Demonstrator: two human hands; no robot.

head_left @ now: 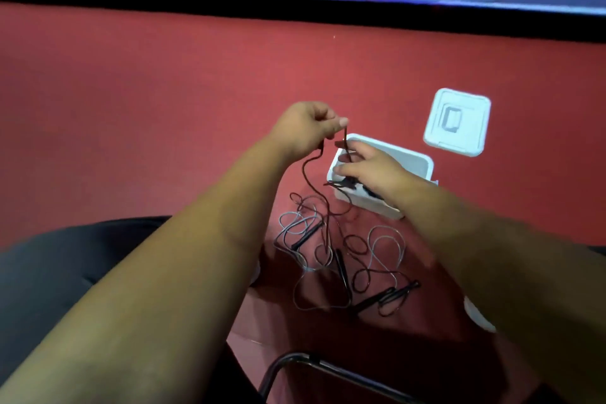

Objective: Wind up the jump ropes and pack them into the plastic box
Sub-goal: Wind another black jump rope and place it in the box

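Left hand (303,128) pinches a dark jump rope (307,174) above the white plastic box (411,159) at frame centre. Right hand (369,170) reaches into the box, and I cannot tell what its fingers grasp. Loose ropes (341,267) lie tangled on the red floor (131,108) below.

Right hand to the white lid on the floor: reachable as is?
Likely yes. The lid lies uncovered on the floor right of the plastic box, nothing between. But the right hand holds the jump rope over the box, so it must release first.
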